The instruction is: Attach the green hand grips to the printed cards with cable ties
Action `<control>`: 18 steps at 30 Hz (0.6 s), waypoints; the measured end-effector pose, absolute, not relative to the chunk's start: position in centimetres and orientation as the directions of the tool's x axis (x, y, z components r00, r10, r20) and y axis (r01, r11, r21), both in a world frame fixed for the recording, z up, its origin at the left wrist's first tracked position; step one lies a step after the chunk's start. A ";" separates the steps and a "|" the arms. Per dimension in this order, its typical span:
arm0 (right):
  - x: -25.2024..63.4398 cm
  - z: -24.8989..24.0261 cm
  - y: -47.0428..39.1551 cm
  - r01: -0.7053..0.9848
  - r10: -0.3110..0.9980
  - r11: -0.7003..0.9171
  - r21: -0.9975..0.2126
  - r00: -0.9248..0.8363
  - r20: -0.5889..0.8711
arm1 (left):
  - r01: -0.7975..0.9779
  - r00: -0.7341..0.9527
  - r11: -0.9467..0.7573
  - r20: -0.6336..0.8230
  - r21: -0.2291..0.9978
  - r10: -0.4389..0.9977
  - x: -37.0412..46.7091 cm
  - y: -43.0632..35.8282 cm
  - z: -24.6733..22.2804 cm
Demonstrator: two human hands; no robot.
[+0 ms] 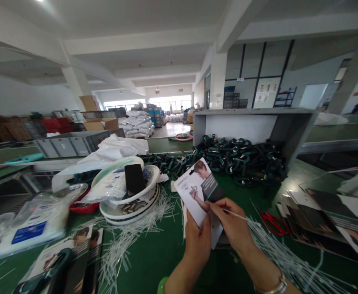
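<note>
Card [193, 192] in the head view: it is tilted, held up off the surface [144, 261] near the middle, at 12 o'clock from the left hand [199, 234], whose fingers grasp its lower part, thumb in front. The right hand [232, 224] is at the card's 4 o'clock side, thumb and forefinger pinched on a white tie [237, 214]. To do this well, I would keep the left grip firm but light so the card doesn't crease, pinch the tie close to its tip, and feed it square to the card rather than shoving. The loose ties [277, 247] at 4 o'clock could snag a sleeve or the scissors [275, 223] lying near them. Hard to make out: the tie's tip, masked by the right fingers, and whether it passes through the card; the left fingertips, behind the card; and whatever sits beneath it. The bundle of ties runs off at 5 o'clock.
</note>
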State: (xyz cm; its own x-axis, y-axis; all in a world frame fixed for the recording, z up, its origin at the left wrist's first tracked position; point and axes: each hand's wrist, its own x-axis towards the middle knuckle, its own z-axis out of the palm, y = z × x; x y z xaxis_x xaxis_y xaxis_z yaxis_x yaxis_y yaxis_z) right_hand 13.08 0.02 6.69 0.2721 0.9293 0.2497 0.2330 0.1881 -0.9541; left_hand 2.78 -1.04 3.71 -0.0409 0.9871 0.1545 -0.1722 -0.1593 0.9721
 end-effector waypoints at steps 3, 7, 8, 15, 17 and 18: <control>14.1 6.5 -0.1 0.432 0.905 0.279 -0.858 0.181 0.386 | -0.226 -0.050 -0.202 0.196 0.953 0.979 2.2 -0.2 3.1; 16.0 5.7 -0.5 0.569 0.810 0.492 -0.659 -0.022 0.586 | -0.433 0.014 -0.052 0.065 0.900 0.998 0.8 0.4 3.2; 16.4 5.4 -0.6 0.560 0.792 0.536 -0.632 -0.074 0.606 | -0.463 0.030 -0.017 0.035 0.886 0.999 0.5 0.4 3.4; 15.9 5.6 -0.2 0.640 0.714 0.617 -0.458 -0.212 0.667 | -0.492 0.171 0.119 -0.038 0.862 0.985 0.7 -0.6 4.8; 15.6 6.3 -0.1 0.678 0.743 0.581 -0.450 -0.216 0.633 | -0.490 0.187 0.139 -0.052 0.861 0.981 0.6 -0.7 4.7; 15.8 6.7 -0.1 0.683 0.765 0.564 -0.465 -0.220 0.605 | -0.496 0.188 0.152 -0.066 0.855 0.980 0.4 -0.6 4.7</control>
